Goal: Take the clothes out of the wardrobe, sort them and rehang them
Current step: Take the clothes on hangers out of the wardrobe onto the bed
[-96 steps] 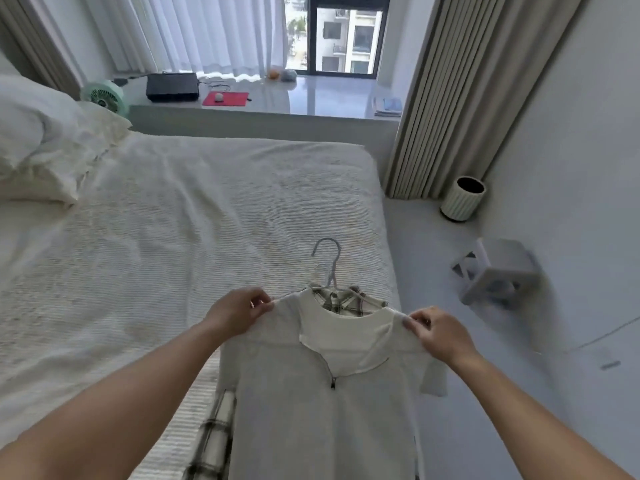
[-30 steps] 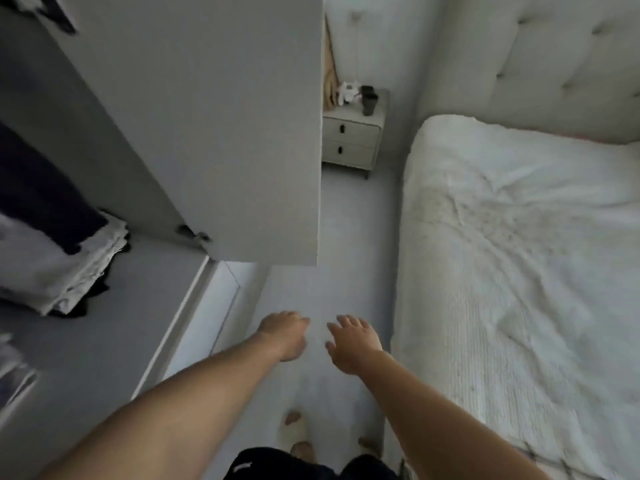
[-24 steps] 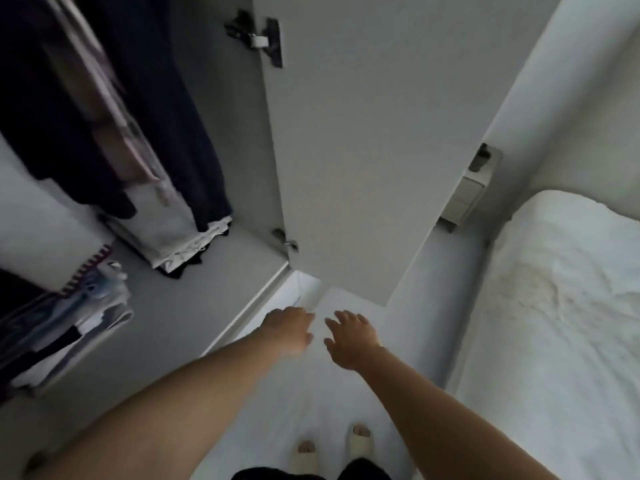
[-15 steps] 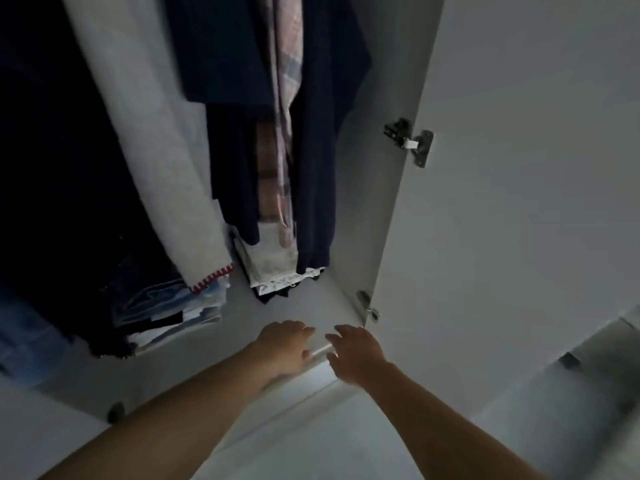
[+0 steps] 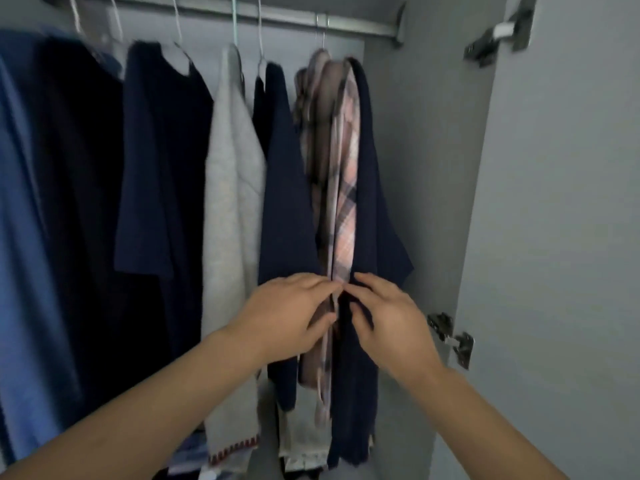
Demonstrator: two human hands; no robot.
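Wardrobe interior fills the head view: rail (image 5: 287, 20) across the top, open door (image 5: 561, 237) on the right with its hinges showing, clothes hanging in a row below. Both hands are at the right end of the row. Left hand (image 5: 289, 315) has fingers (image 5: 317, 284) curled, tips pressed against the edge of the plaid shirt (image 5: 343, 202); right hand (image 5: 388, 315) has fingers (image 5: 367, 284) bent against the navy top (image 5: 369, 209) just beside it. Tips of both hands nearly meet at the seam between the two garments. Can't tell whether either hand actually pinches cloth or only presses on it; frame is a bit blurred. Step in hand, as I read it: taking out, parting the last two garments to single one out. Next move probably calls for spreading them apart, then reaching up to the hanger hook (image 5: 322, 39) on the rail and lifting it clear. Plaid shirt hangs edge-on to the camera, long axis vertical, collar up, hem down, sandwiched between the navy top and another navy garment (image 5: 287, 202) to its left. Grey sweater (image 5: 232, 188) and more dark clothes hang further left, untouched.
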